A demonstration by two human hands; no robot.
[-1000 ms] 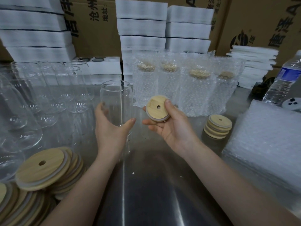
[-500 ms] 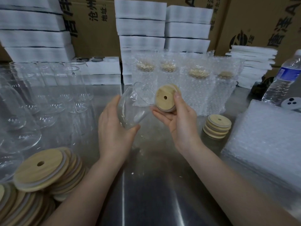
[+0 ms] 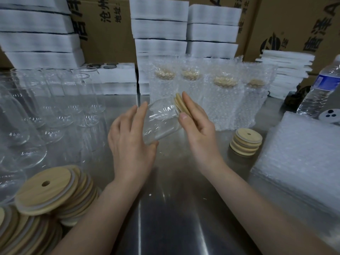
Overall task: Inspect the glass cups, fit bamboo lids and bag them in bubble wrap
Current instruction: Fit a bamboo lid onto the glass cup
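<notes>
A clear glass cup [image 3: 161, 122] is held tilted above the steel table [image 3: 174, 218], mouth pointing up and to the right. My left hand [image 3: 128, 144] grips its base end, thumb underneath and fingers along the far side. A bamboo lid [image 3: 179, 103] sits on the cup's mouth. My right hand [image 3: 198, 129] presses flat against the lid with straight fingers, its thumb lying by the cup's rim. Several cups with lids stand behind in bubble wrap bags [image 3: 222, 100].
Several bare glass cups [image 3: 55, 107] crowd the left side. Piles of bamboo lids [image 3: 47, 196] lie at the near left, and a small lid stack [image 3: 245, 144] stands right of my hands. Flat bubble wrap bags [image 3: 298, 159], a water bottle [image 3: 320, 92], foam blocks [image 3: 160, 30] and cartons surround.
The cup went from upright to tilted towards the right. My right hand brought the lid onto its mouth and now presses it flat with the fingers straightened.
</notes>
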